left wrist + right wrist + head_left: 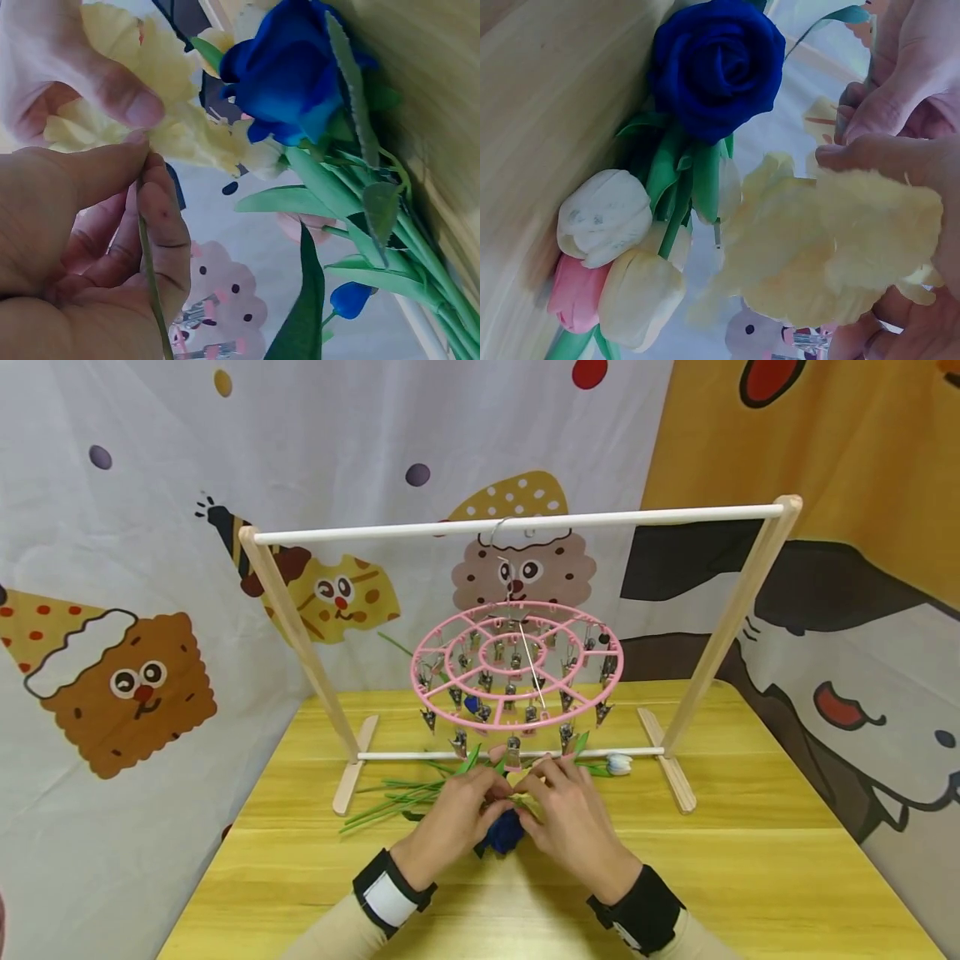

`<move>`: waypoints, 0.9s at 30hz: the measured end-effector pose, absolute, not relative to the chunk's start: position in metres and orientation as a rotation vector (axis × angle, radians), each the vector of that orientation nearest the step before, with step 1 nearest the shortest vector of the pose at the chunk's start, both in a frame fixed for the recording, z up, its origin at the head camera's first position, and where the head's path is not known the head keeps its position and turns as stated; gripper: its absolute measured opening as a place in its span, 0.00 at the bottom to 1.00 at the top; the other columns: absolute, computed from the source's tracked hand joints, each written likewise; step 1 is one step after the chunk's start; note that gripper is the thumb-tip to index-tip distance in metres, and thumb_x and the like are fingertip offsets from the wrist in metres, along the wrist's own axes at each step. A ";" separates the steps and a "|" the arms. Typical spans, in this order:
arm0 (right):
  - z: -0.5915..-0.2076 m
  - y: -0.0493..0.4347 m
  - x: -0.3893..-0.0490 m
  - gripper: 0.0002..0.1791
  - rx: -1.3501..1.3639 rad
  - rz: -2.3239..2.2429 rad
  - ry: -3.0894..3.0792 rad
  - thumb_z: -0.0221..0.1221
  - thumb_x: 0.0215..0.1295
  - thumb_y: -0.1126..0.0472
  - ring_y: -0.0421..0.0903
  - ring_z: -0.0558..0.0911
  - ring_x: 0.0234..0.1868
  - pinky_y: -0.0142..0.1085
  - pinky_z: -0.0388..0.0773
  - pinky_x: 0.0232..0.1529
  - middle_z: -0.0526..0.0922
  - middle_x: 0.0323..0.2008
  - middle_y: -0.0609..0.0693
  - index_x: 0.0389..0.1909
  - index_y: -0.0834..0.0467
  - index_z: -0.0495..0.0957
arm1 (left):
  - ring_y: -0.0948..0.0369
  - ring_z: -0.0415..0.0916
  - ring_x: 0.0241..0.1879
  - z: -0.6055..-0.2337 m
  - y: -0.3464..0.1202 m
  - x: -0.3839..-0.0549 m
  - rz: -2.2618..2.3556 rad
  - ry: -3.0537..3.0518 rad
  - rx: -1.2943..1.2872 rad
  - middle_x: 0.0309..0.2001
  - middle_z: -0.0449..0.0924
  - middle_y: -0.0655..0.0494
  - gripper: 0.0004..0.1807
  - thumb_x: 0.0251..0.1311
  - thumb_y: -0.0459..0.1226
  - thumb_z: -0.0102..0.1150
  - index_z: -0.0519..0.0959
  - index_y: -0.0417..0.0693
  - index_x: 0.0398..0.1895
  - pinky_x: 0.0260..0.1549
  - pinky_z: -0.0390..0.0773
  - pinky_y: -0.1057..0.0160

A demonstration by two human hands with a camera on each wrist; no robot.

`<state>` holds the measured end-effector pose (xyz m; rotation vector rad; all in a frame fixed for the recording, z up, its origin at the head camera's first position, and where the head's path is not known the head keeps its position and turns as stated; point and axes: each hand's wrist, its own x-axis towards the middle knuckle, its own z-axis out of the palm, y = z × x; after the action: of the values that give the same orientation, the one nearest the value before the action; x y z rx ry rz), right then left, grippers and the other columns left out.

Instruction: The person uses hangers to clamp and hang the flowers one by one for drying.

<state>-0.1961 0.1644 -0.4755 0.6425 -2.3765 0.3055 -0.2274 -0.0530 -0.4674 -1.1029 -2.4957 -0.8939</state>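
Close over the table my left hand (457, 814) pinches a thin green stem (152, 277) between thumb and forefinger. My right hand (573, 814) holds a pale yellow flower (817, 247) with ruffled petals, its thumb at the flower's base and other fingers behind the petals. The two thumbs nearly meet where stem and flower come together. Just beyond, a blue rose (716, 67) lies on top of a loose bunch of flowers. White (604, 214), pink and cream tulips (641, 300) show beside it in the right wrist view.
A pink round clip hanger (517, 724) with several metal clips hangs from the white top rod (420, 531) of a wooden stand (300, 643), above and beyond the hands. Green stems (390, 802) spread leftward on the wooden table (750, 877); a white tulip (618, 764) lies at right.
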 end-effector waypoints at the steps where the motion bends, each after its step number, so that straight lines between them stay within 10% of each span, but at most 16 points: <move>1: -0.475 0.165 -0.196 0.21 0.643 0.308 -2.373 0.94 0.52 0.55 0.56 0.85 0.51 0.46 0.80 0.45 0.89 0.45 0.47 0.42 0.46 0.93 | 0.60 0.90 0.41 -0.467 -0.053 -0.226 -0.892 -2.494 -1.106 0.45 0.91 0.52 0.07 0.76 0.32 0.78 0.88 0.45 0.50 0.39 0.90 0.69; 27: -0.481 0.222 -0.194 0.23 0.594 0.339 -2.289 0.92 0.53 0.60 0.58 0.85 0.54 0.48 0.75 0.47 0.92 0.54 0.55 0.49 0.50 0.94 | 0.66 0.84 0.36 -0.447 -0.081 -0.214 -0.660 -2.377 -1.095 0.40 0.89 0.58 0.05 0.71 0.34 0.83 0.93 0.51 0.43 0.34 0.83 0.74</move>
<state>-0.1937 0.2215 -0.4805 0.5940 -2.2891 0.3388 -0.2140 -0.0806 -0.4474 -1.0946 -2.3773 -0.6605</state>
